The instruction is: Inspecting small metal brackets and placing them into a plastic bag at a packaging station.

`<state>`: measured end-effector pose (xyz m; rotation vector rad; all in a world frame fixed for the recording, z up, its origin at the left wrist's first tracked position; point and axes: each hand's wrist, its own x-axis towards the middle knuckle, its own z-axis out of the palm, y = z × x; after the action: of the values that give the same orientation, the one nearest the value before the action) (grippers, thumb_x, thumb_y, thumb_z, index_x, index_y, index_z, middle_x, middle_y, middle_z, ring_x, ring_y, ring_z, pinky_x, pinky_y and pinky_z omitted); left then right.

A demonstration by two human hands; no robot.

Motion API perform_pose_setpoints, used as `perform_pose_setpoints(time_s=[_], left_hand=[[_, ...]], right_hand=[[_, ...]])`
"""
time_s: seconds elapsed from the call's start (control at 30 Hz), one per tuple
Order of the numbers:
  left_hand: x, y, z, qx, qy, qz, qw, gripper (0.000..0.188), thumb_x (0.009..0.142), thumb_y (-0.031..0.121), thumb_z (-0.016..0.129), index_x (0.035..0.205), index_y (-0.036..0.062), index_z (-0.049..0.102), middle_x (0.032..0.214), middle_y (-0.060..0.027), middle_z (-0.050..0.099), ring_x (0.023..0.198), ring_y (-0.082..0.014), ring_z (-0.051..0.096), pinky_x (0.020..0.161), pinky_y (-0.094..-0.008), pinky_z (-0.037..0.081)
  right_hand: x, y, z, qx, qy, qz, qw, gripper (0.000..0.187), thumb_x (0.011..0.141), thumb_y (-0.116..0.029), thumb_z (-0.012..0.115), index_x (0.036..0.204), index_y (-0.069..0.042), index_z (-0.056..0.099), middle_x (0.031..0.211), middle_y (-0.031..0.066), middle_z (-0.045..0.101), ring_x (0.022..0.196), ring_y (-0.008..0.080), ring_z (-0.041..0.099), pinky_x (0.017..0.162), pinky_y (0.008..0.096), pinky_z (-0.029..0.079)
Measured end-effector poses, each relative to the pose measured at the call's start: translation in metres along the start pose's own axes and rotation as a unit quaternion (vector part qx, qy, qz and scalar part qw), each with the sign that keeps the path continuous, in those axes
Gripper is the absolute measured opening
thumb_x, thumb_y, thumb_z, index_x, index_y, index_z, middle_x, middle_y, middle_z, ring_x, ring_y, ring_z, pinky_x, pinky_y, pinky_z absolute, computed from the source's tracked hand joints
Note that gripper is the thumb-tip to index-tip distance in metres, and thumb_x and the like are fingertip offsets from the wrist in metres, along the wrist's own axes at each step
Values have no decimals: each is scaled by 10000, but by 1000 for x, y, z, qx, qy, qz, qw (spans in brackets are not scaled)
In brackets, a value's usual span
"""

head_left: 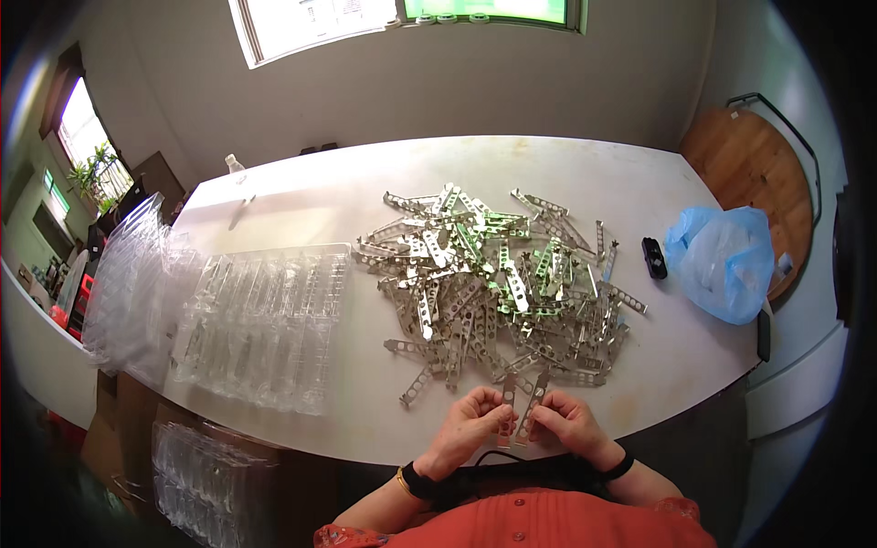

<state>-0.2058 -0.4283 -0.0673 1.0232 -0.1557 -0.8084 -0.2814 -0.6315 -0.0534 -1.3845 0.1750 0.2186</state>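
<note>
Near the table's front edge, my left hand point(478, 421) pinches a flat metal strip with round holes point(508, 393). Close beside it, my right hand point(568, 420) grips a second perforated metal strip point(534, 399), tilted slightly to the right. The two strips stand side by side with their upper ends pointing at the pile. Just beyond my hands lies a large loose heap of similar perforated metal strips point(466, 310), jumbled over one another. Some of them catch green light from the window.
A clear plastic compartment tray point(340, 274) lies left of the heap, with a stack of clear trays point(128, 292) beyond it. More clear trays point(206, 475) sit low at the left. At right are a black object point(654, 258) and a blue plastic bag point(720, 260).
</note>
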Motion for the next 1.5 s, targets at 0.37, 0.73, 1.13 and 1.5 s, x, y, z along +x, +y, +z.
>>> perform_pose_setpoints(time_s=[0.37, 0.73, 1.13, 1.5], left_hand=[[7, 11, -6, -35, 30, -67, 997, 233, 983, 258, 628, 971, 27, 597, 818, -35, 654, 662, -85, 613, 615, -205, 492], [11, 6, 2, -86, 34, -72, 993, 179, 993, 187, 598, 1033, 13, 583, 848, -50, 649, 646, -97, 597, 592, -217, 503], [6, -1, 3, -64, 32, -35, 997, 178, 983, 185, 609, 1048, 20, 609, 908, -56, 685, 691, -73, 605, 592, -211, 499], [12, 7, 7, -73, 39, -83, 993, 171, 994, 183, 584, 1031, 17, 604, 953, -96, 699, 724, -105, 628, 633, -242, 507]], right_hand=[[7, 1, 9, 26, 46, -20, 998, 151, 1004, -164, 552, 915, -49, 595, 833, 13, 655, 733, 72, 603, 660, 224, 493], [1, -1, 15, 61, 88, -22, 994, 149, 1017, -204, 539, 911, -99, 542, 780, -11, 630, 608, 48, 579, 536, 197, 488], [-4, 4, 13, 30, 74, -9, 997, 168, 1011, -246, 562, 937, -96, 579, 745, -26, 633, 515, 17, 532, 456, 161, 431], [2, 1, 10, 47, 58, 15, 997, 176, 1005, -254, 578, 944, -89, 583, 697, -16, 618, 487, 24, 524, 447, 169, 424]])
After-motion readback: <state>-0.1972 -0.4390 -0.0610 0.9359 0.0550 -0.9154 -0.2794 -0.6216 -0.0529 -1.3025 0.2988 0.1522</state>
